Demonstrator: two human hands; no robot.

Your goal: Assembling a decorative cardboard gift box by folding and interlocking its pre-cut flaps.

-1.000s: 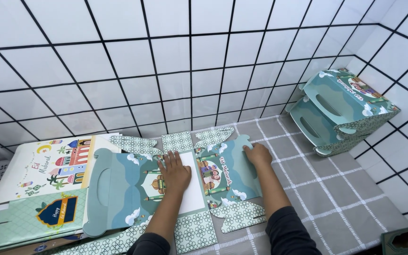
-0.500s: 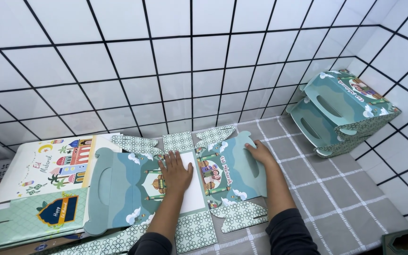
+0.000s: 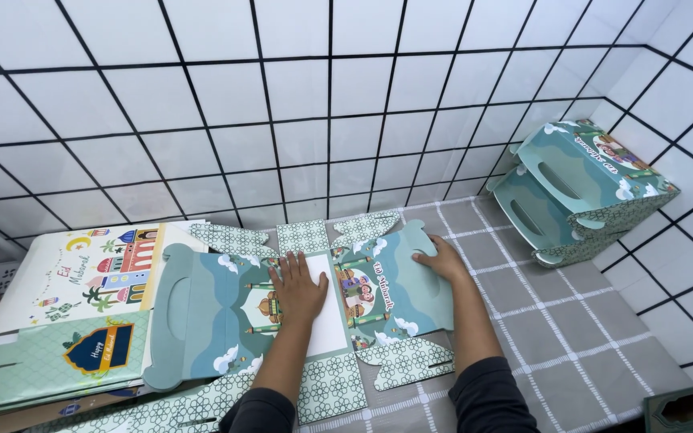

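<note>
- My left hand [image 3: 298,289] lies flat, fingers spread, pressing the middle of one unfolded teal box blank [image 3: 298,317] on the tabletop [image 3: 539,321].
- My right hand [image 3: 441,261] rests open on that blank's right panel, near its edge.
- Two folded boxes [image 3: 579,188] sit stacked at the right, against the wall.
- A pile of flat printed blanks [image 3: 66,321] lies left; I can't count them.

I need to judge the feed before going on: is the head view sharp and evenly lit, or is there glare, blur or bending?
Head view: sharp on both hands, left hand and right hand, flat on the unfolded box blank; light even, shadows soft; faint sheen on the wall tiles, no harsh glare; tile lines curve toward the edges, a wide-angle bend.
</note>
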